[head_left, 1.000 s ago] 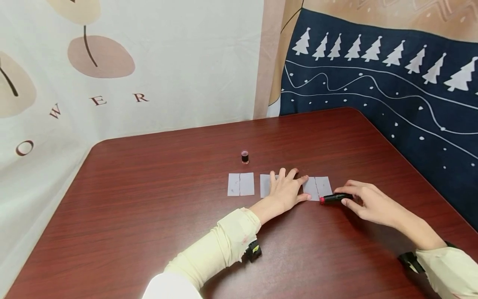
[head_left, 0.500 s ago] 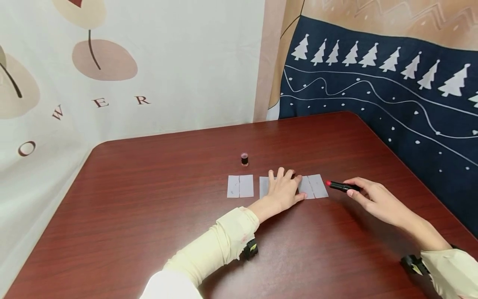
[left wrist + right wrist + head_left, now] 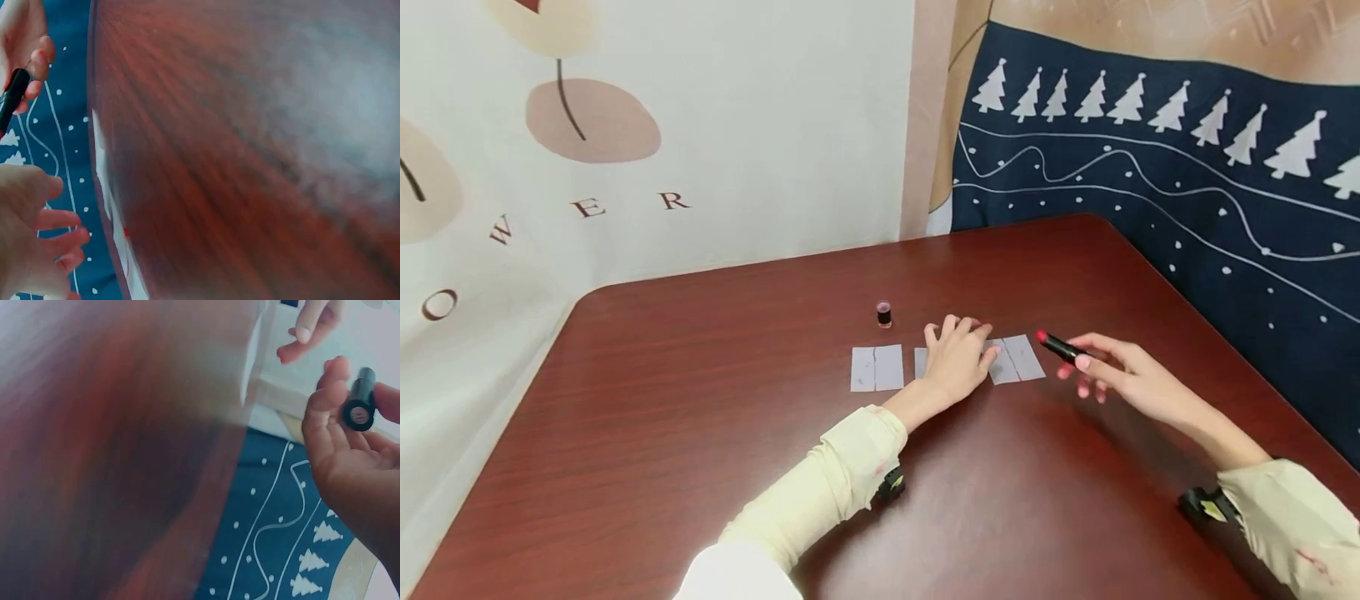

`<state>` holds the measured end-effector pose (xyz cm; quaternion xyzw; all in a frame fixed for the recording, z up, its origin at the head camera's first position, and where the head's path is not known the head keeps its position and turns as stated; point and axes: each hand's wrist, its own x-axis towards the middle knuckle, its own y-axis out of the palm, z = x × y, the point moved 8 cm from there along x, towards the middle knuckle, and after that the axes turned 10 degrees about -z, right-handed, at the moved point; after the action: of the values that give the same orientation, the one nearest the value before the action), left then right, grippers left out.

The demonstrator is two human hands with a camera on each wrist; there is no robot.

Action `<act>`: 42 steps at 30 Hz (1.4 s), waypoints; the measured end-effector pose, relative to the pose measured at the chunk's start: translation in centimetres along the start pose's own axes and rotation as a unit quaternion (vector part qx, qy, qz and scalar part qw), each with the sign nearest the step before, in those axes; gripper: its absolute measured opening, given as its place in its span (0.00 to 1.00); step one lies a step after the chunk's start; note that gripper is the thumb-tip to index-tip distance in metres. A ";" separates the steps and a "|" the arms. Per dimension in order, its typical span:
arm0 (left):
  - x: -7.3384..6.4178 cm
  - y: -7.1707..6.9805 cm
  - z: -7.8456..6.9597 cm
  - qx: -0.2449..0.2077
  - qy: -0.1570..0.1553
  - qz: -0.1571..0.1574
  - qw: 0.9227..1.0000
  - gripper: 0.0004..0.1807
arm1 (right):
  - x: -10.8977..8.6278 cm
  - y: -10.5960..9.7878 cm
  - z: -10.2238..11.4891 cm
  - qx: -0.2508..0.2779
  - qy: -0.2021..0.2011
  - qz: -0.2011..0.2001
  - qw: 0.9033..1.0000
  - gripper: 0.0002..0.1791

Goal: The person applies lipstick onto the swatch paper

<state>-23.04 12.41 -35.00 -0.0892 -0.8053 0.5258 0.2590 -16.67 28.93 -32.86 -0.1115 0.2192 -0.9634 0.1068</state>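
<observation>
My right hand pinches a lipstick with a black tube, its red tip pointing up and left, just off the edge of the right paper. The right wrist view shows the tube's round base between thumb and fingers. My left hand lies with fingers spread over the middle paper, hiding most of it, and overlaps the right paper's left edge. Another paper lies further left. A ragged line runs down both the left and right papers.
Behind the papers stands a small cylinder with a clear pinkish top and a dark band. All of this is on a reddish-brown wooden table. Printed cloths hang along its back and right side.
The right hand has lifted the lipstick away from the right paper's lower edge and tilted its tip upward. The right paper has turned slightly. The left hand has shifted a little with the paper.
</observation>
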 end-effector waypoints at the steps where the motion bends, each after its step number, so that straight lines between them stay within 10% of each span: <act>1: 0.1 -0.4 0.3 -0.052 -0.015 -0.002 0.999 0.23 | 0.7 0.2 0.5 0.015 -0.001 0.007 1.000 0.13; 3: 0.2 -1.1 0.7 -0.194 -0.057 0.007 0.979 0.23 | 2.3 0.6 1.5 0.044 -0.003 0.020 0.999 0.12; 4: 0.2 -1.3 0.8 -0.280 -0.082 0.019 0.956 0.23 | 3.1 0.9 2.1 0.064 -0.002 0.028 0.998 0.13; 7: -0.1 -1.1 0.7 -0.510 -0.173 0.064 0.840 0.23 | 5.1 2.1 3.6 0.127 0.004 0.050 0.991 0.12; 10: -0.6 -1.0 0.0 -0.641 -0.240 0.081 0.725 0.22 | 6.3 3.2 4.7 0.196 0.014 0.068 0.978 0.12; 13: -0.9 -1.3 -0.6 -0.697 -0.251 0.059 0.669 0.21 | 6.6 4.0 5.2 0.239 0.024 0.076 0.968 0.11; 16: -0.9 -1.9 -0.9 -0.720 -0.232 0.029 0.653 0.21 | 6.5 4.5 4.9 0.255 0.034 0.080 0.963 0.11; 20: -1.0 -2.1 -0.9 -0.717 -0.218 -0.008 0.662 0.20 | 5.9 4.6 4.3 0.233 0.039 0.070 0.969 0.11; 24: -1.2 -1.6 -0.8 -0.711 -0.232 -0.050 0.662 0.18 | 5.3 4.4 3.9 0.122 0.024 0.024 0.992 0.14; 27: -1.5 -1.2 -1.1 -0.716 -0.246 -0.079 0.648 0.17 | 4.7 4.2 4.0 0.015 -0.008 -0.029 0.999 0.16; 35: -2.3 -0.8 -1.7 -0.714 -0.290 -0.134 0.623 0.15 | 3.1 3.7 6.2 -0.182 -0.187 -0.196 0.945 0.18; 42: -2.9 -1.0 -1.8 -0.719 -0.290 -0.140 0.616 0.15 | 3.4 4.4 3.7 0.012 0.003 -0.096 0.995 0.18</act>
<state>-19.55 12.25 -34.50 0.0244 -0.9616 -0.2657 -0.0646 -18.24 22.73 -30.98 -0.1283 0.1967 -0.9719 0.0146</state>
